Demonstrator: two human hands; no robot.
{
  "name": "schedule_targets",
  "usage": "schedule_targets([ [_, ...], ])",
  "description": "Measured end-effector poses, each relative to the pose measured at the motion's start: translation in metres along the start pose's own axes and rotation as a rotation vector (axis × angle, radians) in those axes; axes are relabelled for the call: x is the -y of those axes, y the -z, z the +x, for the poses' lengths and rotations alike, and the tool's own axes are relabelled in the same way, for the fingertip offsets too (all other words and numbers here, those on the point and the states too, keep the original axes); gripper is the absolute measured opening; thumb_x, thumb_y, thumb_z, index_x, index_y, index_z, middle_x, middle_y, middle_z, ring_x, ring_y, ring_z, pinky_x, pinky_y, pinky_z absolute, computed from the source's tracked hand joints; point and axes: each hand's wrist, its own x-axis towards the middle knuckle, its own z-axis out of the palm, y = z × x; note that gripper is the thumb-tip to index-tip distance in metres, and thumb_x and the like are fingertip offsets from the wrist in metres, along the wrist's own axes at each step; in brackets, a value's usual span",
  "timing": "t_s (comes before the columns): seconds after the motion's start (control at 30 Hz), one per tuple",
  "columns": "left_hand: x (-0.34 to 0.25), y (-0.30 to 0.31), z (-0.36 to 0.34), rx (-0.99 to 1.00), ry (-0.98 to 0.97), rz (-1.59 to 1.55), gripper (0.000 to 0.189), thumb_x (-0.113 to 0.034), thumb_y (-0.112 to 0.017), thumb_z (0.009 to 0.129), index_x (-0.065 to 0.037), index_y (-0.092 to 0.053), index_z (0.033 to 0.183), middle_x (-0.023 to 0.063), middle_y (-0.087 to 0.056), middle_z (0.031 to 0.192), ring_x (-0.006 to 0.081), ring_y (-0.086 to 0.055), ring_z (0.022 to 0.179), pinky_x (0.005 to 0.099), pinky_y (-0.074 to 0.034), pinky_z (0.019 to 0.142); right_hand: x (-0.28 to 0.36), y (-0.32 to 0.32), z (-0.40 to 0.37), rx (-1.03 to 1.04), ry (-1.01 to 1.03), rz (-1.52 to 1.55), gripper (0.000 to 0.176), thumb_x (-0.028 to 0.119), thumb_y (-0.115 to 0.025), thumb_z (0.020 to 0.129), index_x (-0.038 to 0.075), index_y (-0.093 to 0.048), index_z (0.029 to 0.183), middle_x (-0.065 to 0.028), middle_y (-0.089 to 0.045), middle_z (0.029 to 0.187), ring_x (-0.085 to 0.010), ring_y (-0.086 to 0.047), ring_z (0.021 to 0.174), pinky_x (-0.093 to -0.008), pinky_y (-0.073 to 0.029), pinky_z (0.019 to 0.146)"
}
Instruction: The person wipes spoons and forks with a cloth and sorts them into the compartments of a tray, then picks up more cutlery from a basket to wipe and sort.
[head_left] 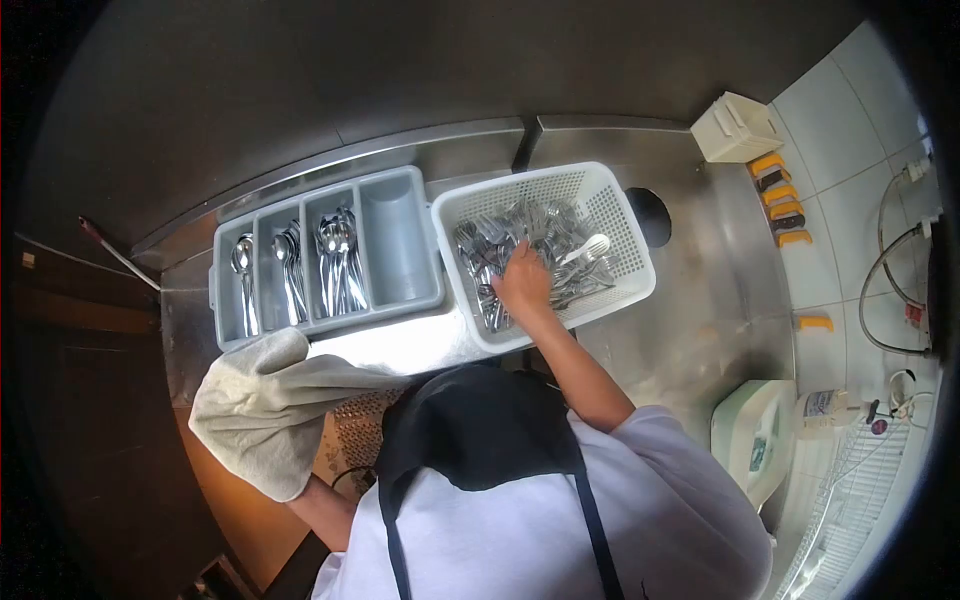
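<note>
Cutlery (560, 225) lies heaped in the white basket (628, 232) under and around the right hand (524, 284); cloth (248, 412) covers the left hand; I cannot tell either's grasp.

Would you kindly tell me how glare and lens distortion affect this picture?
Head view: glare whitens the metal below the tray; the wide lens bows the back ledge and leaves dark corners; in the basket, bright reflections make individual cutlery pieces hard to separate.
</note>
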Motion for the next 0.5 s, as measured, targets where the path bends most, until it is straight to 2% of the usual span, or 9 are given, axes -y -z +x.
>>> schedule_targets([
  [0.1, 0.015, 0.004, 0.018, 0.217, 0.190, 0.079, 0.053, -0.016, -0.072, 0.089, 0.002, -0.050, 0.134, 0.0127, -0.059, 0.131, 0.0240, -0.060, 0.119, 0.0321, -0.048, 0.106, 0.002, -0.006, -0.002, -0.066, 0.040, -0.032, 0.092, 0.033, -0.082, 0.074, -0.016, -0.037, 0.138, -0.0258, -0.064, 0.110, -0.0365, -0.065, 0.104, -0.0437, -0.055, 0.085],
  [0.2, 0.028, 0.005, 0.023, 0.293, 0.083, -0.040, 0.053, -0.019, -0.071, 0.091, -0.001, -0.049, 0.136, 0.0111, -0.058, 0.133, 0.0244, -0.057, 0.122, 0.0333, -0.045, 0.109, 0.007, -0.003, 0.003, 0.013, -0.029, 0.017, 0.090, 0.031, -0.081, 0.074, -0.015, -0.037, 0.137, -0.0259, -0.064, 0.110, -0.0367, -0.065, 0.103, -0.0442, -0.054, 0.086],
  [0.33, 0.043, 0.001, 0.033, 0.335, 0.108, -0.163, 0.049, -0.017, -0.060, 0.099, -0.001, -0.043, 0.141, 0.0133, -0.056, 0.132, 0.0238, -0.059, 0.117, 0.0344, -0.050, 0.105, 0.011, 0.008, 0.011, 0.057, -0.219, 0.168, 0.083, 0.026, -0.081, 0.071, -0.010, -0.040, 0.135, -0.0255, -0.067, 0.103, -0.0389, -0.067, 0.097, -0.0454, -0.053, 0.087],
  [0.4, 0.044, 0.001, 0.033, 0.323, 0.188, -0.308, 0.048, -0.016, -0.058, 0.100, -0.001, -0.041, 0.142, 0.0134, -0.055, 0.133, 0.0243, -0.059, 0.117, 0.0346, -0.050, 0.105, 0.004, 0.001, 0.018, 0.010, -0.335, 0.283, 0.076, 0.025, -0.080, 0.070, -0.007, -0.047, 0.130, -0.0257, -0.068, 0.100, -0.0404, -0.067, 0.095, -0.0454, -0.053, 0.086],
  [0.5, 0.050, 0.008, 0.041, 0.371, 0.124, -0.183, 0.047, -0.015, -0.057, 0.100, -0.001, -0.040, 0.142, 0.0136, -0.055, 0.133, 0.0245, -0.059, 0.117, 0.0346, -0.052, 0.103, -0.023, -0.029, 0.022, -0.166, -0.305, 0.361, 0.059, 0.026, -0.078, 0.072, -0.003, -0.054, 0.117, -0.0254, -0.069, 0.101, -0.0438, -0.067, 0.097, -0.0474, -0.053, 0.088],
])
